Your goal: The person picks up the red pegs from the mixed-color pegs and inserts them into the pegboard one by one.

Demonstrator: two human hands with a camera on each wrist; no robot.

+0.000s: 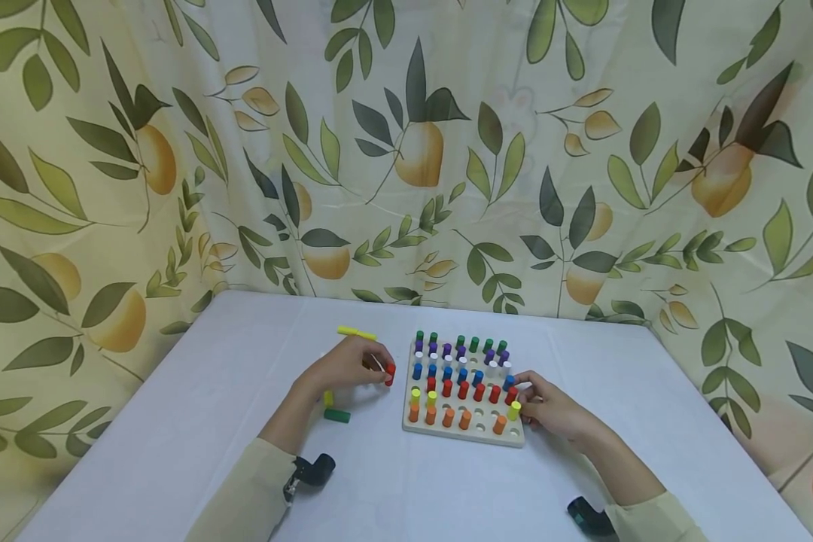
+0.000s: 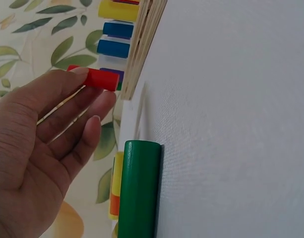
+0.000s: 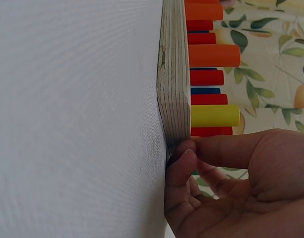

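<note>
My left hand (image 1: 352, 365) pinches a red peg (image 2: 104, 79) between thumb and fingers, held just left of the wooden pegboard (image 1: 461, 438). The board lies flat and carries rows of upright pegs: green, purple, white, blue, red, yellow and orange from back to front. Several holes show bare, mostly in the yellow row. At the board's right edge, my right hand (image 1: 552, 406) grips the side with curled thumb and fingers, close by a yellow peg (image 3: 216, 115). The right wrist view shows its fingertips on the layered wooden corner.
A loose green peg (image 2: 140, 188) lies on the white table near my left forearm, with a yellow peg (image 1: 328, 398) just behind it. Farther back, yellow pegs (image 1: 356, 333) lie end to end. A patterned curtain (image 1: 420, 248) hangs along the table's far edge.
</note>
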